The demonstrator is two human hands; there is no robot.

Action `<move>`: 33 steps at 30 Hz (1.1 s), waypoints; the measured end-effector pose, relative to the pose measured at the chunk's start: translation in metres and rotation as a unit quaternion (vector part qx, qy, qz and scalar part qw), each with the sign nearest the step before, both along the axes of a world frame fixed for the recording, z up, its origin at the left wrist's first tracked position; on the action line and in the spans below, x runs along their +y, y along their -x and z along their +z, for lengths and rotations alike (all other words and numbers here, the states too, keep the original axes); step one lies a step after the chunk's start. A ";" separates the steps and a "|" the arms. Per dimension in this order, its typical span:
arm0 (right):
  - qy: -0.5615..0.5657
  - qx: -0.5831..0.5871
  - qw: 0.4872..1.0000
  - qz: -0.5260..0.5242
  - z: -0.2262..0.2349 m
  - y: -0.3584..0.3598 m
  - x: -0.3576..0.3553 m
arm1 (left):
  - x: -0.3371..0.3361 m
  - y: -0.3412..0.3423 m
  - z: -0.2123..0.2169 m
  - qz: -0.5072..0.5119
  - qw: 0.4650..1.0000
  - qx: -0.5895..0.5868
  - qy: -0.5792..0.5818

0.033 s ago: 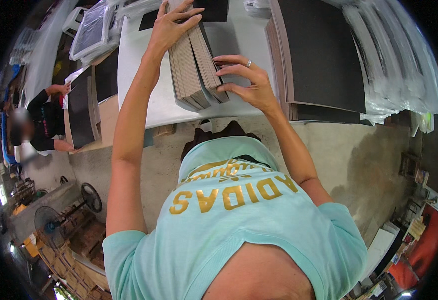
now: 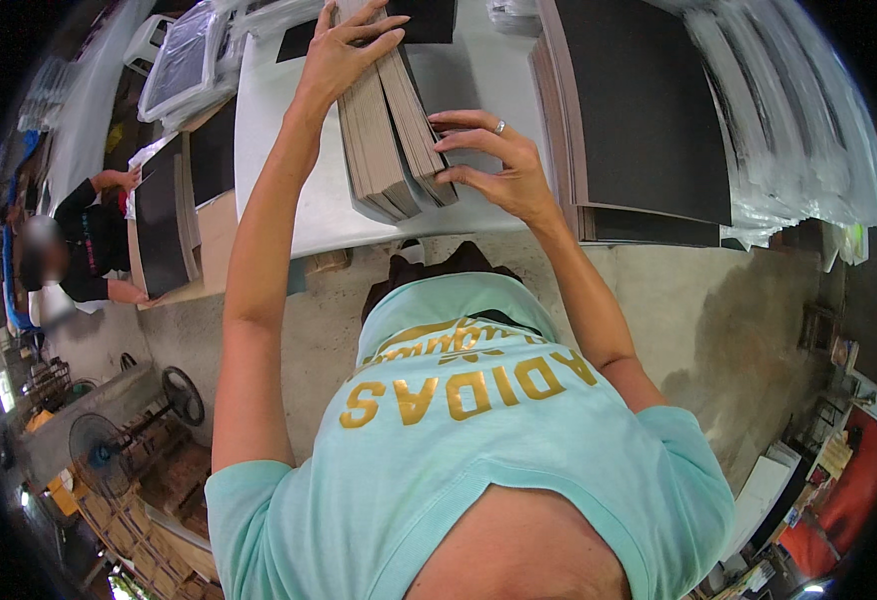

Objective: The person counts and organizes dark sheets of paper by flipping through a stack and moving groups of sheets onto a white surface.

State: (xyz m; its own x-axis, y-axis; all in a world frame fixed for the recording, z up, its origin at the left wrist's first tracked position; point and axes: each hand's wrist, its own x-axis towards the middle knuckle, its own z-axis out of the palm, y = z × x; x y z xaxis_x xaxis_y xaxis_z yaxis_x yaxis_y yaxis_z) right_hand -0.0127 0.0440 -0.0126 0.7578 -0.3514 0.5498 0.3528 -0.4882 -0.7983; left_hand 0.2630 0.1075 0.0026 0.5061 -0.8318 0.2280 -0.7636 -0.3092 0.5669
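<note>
On the white table (image 2: 304, 190) a thick stack of grey boards (image 2: 371, 140) stands on edge, its long edges facing up. Dark faces show at its sides, and a gap splits it lengthwise into a wider left bundle and a narrower right bundle. Across the far end of the stack reaches my left hand (image 2: 344, 45), fingers spread and curved over the top edges, gripping it. My right hand (image 2: 504, 165), with a ring on one finger, is at the right bundle's near end. Its fingertips and thumb touch the right side, fingers apart and slightly bent.
Right of me lies a tall pile of black-faced boards (image 2: 649, 110), beside clear plastic-wrapped bundles (image 2: 779, 130). A black sheet (image 2: 429, 20) lies beyond my stack. At left, a person (image 2: 89, 240) handles dark panels (image 2: 162, 215). A fan (image 2: 99, 453) stands lower left.
</note>
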 end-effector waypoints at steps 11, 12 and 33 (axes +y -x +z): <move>-0.012 -0.009 1.000 -0.002 -0.007 0.004 -0.006 | -0.008 0.009 -0.005 0.045 0.994 0.054 -0.086; -0.011 -0.010 1.000 -0.003 -0.007 0.004 -0.006 | -0.009 0.009 -0.003 0.039 0.993 0.072 -0.087; 0.000 -0.006 1.000 -0.007 -0.005 0.008 -0.010 | -0.014 -0.004 -0.005 -0.048 0.993 -0.102 0.035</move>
